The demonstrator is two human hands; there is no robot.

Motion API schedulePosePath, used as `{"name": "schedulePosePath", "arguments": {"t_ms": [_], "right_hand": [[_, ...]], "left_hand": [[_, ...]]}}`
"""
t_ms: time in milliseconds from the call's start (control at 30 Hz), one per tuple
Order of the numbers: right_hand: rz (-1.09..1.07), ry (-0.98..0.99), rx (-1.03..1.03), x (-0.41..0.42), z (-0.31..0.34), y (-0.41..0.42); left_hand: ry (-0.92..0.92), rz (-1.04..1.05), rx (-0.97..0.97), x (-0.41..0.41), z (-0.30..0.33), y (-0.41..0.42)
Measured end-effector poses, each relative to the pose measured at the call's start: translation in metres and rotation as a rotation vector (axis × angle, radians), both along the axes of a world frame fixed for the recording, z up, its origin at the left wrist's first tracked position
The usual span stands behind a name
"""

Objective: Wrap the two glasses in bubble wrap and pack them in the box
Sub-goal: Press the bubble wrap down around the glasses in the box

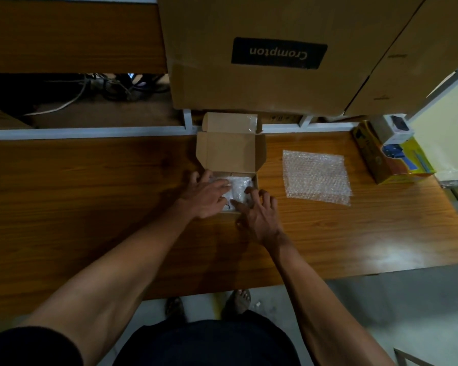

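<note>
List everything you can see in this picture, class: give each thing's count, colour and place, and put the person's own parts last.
small box: one, brown cardboard, lid open, mid table.
bubble-wrapped bundle: one seen, whitish, inside the small box.
bubble wrap sheet: one, clear, flat on the table right of the box.
large cartons: two, brown, behind the table.
yellow carton: one, yellow and blue, table's far right.
table: one, brown wood.
cables: several, dark and white, far left.
left hand: on the bundle.
right hand: fingers touching the bundle.
feet: two, on grey floor.
</note>
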State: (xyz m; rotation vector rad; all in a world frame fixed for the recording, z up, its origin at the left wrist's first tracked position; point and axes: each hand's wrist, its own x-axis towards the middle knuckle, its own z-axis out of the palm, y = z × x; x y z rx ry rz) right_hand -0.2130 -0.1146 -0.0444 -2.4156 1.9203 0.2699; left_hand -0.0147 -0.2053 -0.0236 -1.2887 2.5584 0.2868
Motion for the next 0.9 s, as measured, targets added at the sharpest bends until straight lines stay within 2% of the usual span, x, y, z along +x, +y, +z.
{"name": "schedulePosePath", "arguments": {"t_ms": [100,200,400,667,900], "right_hand": [[0.007,-0.038,0.036,-0.002,0.0,-0.006],[-0.034,-0.139,0.038,-0.006,0.003,-0.014],[-0.143,-0.188,0.106,-0.005,0.009,-0.031],[-0.23,-0.139,0.184,-0.004,0.011,-0.048],[-0.254,-0.094,0.054,-0.001,0.013,-0.04]], "left_hand": [[0.023,-0.006,-0.039,0.001,0.001,-0.002],[0.064,0.076,-0.136,0.003,0.001,0.0],[0.034,0.141,-0.08,0.0,-0.006,-0.002],[-0.009,0.155,-0.04,-0.011,-0.001,-0.008],[-0.026,0.186,-0.168,0.009,-0.003,0.001]]}}
